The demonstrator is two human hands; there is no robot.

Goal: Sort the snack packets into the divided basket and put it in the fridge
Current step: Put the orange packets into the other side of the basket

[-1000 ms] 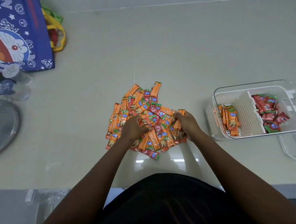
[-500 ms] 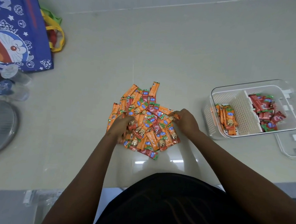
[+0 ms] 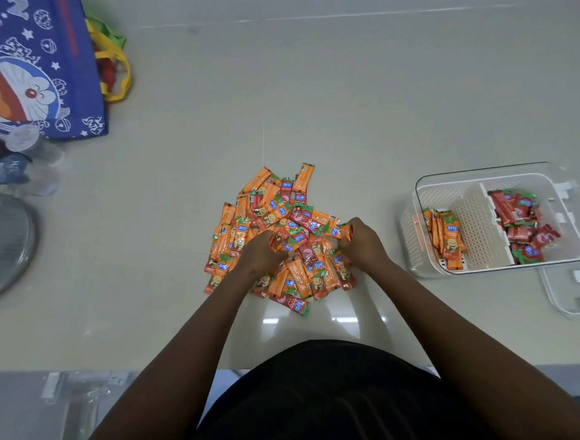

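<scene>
Snack packets sorted by hand beside a divided basket

A mixed pile of orange and red snack packets (image 3: pixel 281 233) is spread on the pale countertop (image 3: pixel 324 95), and both hands are set into it. An orange packet (image 3: pixel 344 231) is pinched in the curled fingers of the right hand (image 3: pixel 362 243) at the pile's right edge; the left hand (image 3: pixel 262 252) is curled over packets in the middle, though what is gripped cannot be told. The divided basket (image 3: pixel 473 177) is seen to the right, well apart, with orange packets (image 3: pixel 447 239) in its left compartment and red packets (image 3: pixel 522 222) in its right. A blue cartoon bag (image 3: pixel 36 54) is seen at the far left
</scene>
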